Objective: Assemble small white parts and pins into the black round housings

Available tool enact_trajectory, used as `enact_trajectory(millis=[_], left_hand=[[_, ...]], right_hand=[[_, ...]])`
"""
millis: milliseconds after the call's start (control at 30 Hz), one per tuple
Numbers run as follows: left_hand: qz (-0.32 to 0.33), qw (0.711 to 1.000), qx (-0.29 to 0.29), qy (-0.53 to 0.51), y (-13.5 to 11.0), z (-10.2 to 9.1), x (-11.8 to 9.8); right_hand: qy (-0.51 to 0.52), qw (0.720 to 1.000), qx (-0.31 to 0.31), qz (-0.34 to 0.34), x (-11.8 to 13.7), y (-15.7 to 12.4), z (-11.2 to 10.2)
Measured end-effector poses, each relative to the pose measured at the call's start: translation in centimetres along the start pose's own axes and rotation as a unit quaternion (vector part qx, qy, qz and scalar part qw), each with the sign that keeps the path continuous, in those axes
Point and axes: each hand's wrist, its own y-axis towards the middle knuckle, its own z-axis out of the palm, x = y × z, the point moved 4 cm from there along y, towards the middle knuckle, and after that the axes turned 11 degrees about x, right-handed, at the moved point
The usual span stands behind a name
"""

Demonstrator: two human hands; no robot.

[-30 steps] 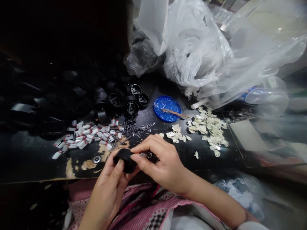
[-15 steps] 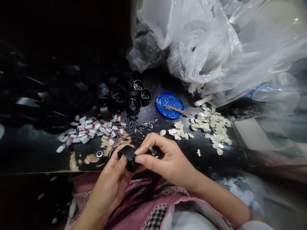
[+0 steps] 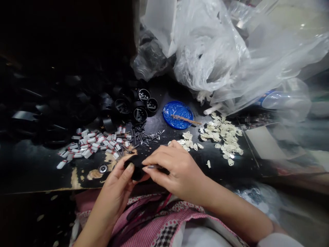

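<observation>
My left hand [image 3: 118, 188] grips a small black plastic part [image 3: 135, 168] between thumb and fingers, just above the near edge of the dark table [image 3: 31, 168]. My right hand [image 3: 174, 168] is closed beside it, pinching a thin metal piece [image 3: 153, 166] against the black part. Both hands meet over my lap, above pink patterned cloth [image 3: 159, 223].
On the table lie a heap of white pieces with red ends [image 3: 89, 144], small springs and screws [image 3: 144, 135], black round housings [image 3: 140, 109], a blue lid [image 3: 178, 115] with a stick across it, cream flat pieces [image 3: 221, 137], a washer [image 3: 103, 168] and clear plastic bags [image 3: 218, 51] behind.
My right hand has turned over the black part, and the metal piece now lies flatter against it. My left hand keeps its hold. The view shifted slightly.
</observation>
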Motion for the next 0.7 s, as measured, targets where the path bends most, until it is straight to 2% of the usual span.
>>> enact_trajectory(millis=[133, 233, 367, 467, 533, 567, 667, 700], left_hand=[[0.028, 0.999, -0.044, -0.011, 0.0, -0.5, -0.5], [0.044, 0.997, -0.06, -0.006, 0.0, -0.8, -0.8], [0.045, 0.996, -0.069, 0.014, 0.1, -1.2, -0.7], [0.047, 0.994, -0.045, 0.085, 0.0, -1.5, -0.9], [0.066, 0.977, -0.031, 0.199, -0.5, -1.8, -1.5], [0.097, 0.959, -0.031, 0.266, -1.0, -1.9, -2.0], [0.249, 0.876, 0.013, 0.413, -2.9, -1.5, -3.6], [0.296, 0.851, 0.036, 0.432, -3.4, -1.2, -3.9]], right_hand=[[0.06, 0.991, 0.094, 0.07, -0.7, 0.1, -0.4], [0.075, 0.982, 0.147, 0.095, -0.8, 0.0, -0.5], [0.126, 0.973, 0.171, 0.09, -0.8, 0.4, -0.5], [0.205, 0.95, 0.187, 0.145, -1.4, 0.5, -0.4], [0.3, 0.912, 0.209, 0.187, -1.9, 0.1, 0.1], [0.367, 0.881, 0.227, 0.195, -2.1, -0.1, 0.4], [0.563, 0.752, 0.292, 0.179, -1.8, -1.1, 1.7], [0.598, 0.72, 0.309, 0.17, -1.7, -1.3, 2.0]])
